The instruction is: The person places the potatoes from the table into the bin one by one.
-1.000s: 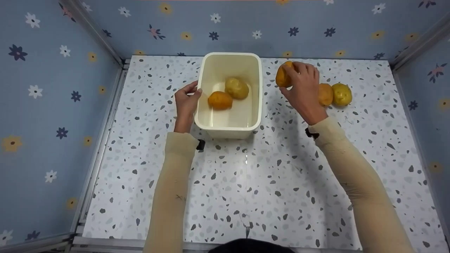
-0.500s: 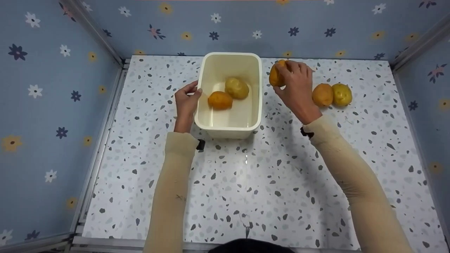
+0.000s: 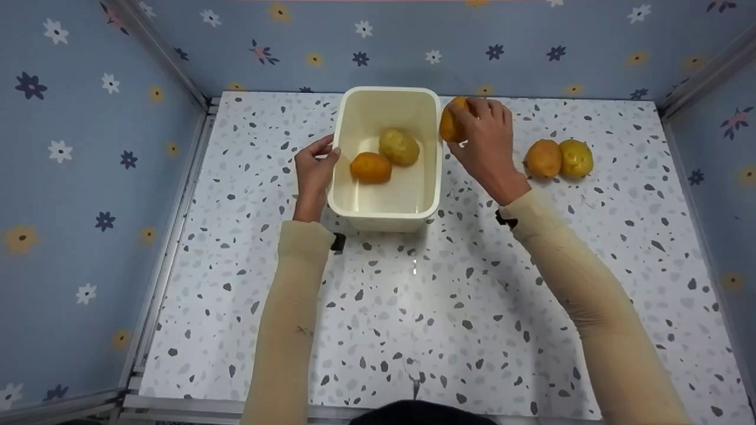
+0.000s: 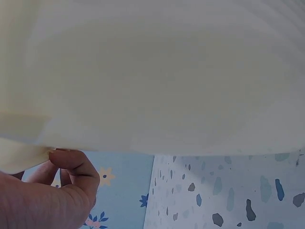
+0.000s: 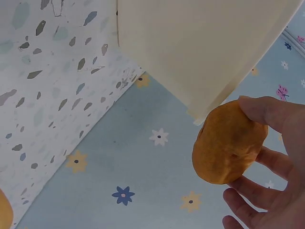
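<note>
A cream plastic bin [image 3: 384, 223] stands on the speckled table. My left hand [image 3: 314, 174] pinches its left rim between thumb and fingers; the left wrist view shows the thumb [image 4: 66, 157] at the rim and the bin wall [image 4: 157, 86] filling most of the picture. Just outside the right rim, my right hand [image 3: 487, 139] holds an orange-brown potato [image 5: 228, 143] by its sides, raised above the table. Inside the bin lie an orange potato [image 3: 371, 168] and a yellowish one [image 3: 399, 147], touching each other.
Right of the bin, an orange potato [image 3: 543, 159] and a yellow-green potato [image 3: 576, 159] sit side by side on the table [image 3: 472, 319]. Blue flowered panels [image 3: 401, 47] enclose the back and both sides.
My right hand has moved left with the potato, from near the two loose potatoes to the bin's right rim. The left hand and bin stay in place.
</note>
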A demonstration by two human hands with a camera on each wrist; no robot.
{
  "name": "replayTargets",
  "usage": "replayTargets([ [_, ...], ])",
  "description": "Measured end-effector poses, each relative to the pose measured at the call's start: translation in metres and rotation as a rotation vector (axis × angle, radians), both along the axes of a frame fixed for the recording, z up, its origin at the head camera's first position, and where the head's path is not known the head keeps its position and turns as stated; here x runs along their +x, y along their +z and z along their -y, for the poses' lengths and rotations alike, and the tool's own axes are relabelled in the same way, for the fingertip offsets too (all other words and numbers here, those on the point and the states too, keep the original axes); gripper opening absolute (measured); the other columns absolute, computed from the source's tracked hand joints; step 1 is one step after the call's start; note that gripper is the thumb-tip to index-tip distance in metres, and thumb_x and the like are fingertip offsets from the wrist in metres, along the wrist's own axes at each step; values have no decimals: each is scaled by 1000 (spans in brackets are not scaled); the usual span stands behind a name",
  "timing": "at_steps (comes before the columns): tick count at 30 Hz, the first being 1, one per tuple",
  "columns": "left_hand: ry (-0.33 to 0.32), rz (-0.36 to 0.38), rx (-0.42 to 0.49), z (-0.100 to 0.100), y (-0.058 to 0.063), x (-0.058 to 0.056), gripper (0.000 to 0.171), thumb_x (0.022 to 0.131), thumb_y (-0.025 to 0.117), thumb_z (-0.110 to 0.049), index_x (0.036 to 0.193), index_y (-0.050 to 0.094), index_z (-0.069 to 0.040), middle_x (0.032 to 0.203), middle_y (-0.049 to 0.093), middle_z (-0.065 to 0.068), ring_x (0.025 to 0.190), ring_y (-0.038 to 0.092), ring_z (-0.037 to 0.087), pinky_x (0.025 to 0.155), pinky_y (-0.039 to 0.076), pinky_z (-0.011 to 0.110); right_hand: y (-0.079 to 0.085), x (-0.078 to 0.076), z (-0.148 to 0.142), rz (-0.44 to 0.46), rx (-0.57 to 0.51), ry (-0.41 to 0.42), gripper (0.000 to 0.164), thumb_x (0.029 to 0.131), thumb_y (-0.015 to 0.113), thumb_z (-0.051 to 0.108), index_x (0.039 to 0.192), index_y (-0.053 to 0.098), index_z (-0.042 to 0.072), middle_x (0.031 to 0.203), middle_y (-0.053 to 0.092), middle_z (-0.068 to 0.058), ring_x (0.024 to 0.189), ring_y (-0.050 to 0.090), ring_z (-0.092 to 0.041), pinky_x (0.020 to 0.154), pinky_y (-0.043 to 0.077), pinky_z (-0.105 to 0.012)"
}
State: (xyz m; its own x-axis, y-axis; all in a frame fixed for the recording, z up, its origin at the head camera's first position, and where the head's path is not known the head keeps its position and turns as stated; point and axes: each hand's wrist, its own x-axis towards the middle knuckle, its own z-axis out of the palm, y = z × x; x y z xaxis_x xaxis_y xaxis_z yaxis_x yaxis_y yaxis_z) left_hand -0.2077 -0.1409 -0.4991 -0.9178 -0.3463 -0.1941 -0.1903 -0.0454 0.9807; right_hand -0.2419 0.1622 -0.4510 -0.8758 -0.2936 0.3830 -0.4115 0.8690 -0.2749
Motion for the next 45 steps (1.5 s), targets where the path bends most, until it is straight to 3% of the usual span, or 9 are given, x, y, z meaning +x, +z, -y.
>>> replayTargets([
  [10, -5, 52, -7, 2, 2, -3, 37, 99, 67, 0, 135, 71, 0, 102, 61, 6, 93, 64, 25, 89, 59, 38, 2, 1, 12, 23, -9, 32, 55, 93, 84, 22, 144, 66, 13, 144, 57, -20, 135, 48, -42, 120, 32, -56],
  [15, -29, 117, -6, 5, 7, -6, 37, 99, 68, -1, 136, 71, -2, 106, 63, 8, 92, 64, 21, 88, 60, 34, 3, 1, 18, 15, -6, 32, 55, 93, 83, 20, 144, 66, 13, 145, 57, -20, 135, 48, -41, 120, 32, -55],
  [23, -94, 219, 63, 13, 16, -9, 41, 100, 71, -4, 140, 69, -6, 108, 66, 8, 90, 68, 20, 71, 60, 22, 2, 3, 30, 26, -2, 57, 53, 93, 82, 19, 143, 66, 12, 146, 56, -19, 135, 48, -40, 120, 32, -55],
  [32, -169, 294, 17, 19, 21, -13, 44, 102, 71, -9, 146, 66, -14, 118, 66, 5, 93, 70, 18, 71, 60, 25, 0, 5, 42, 33, 6, 93, 51, 91, 83, 19, 140, 67, 13, 143, 57, -18, 131, 49, -39, 118, 34, -54],
  [45, -192, 380, -21, 22, 23, -18, 45, 103, 71, -17, 147, 64, -16, 130, 67, 6, 104, 68, 17, 85, 60, 28, -4, 9, 57, 83, 46, 116, 51, 91, 84, 18, 140, 68, 13, 143, 57, -18, 132, 48, -40, 117, 35, -54],
])
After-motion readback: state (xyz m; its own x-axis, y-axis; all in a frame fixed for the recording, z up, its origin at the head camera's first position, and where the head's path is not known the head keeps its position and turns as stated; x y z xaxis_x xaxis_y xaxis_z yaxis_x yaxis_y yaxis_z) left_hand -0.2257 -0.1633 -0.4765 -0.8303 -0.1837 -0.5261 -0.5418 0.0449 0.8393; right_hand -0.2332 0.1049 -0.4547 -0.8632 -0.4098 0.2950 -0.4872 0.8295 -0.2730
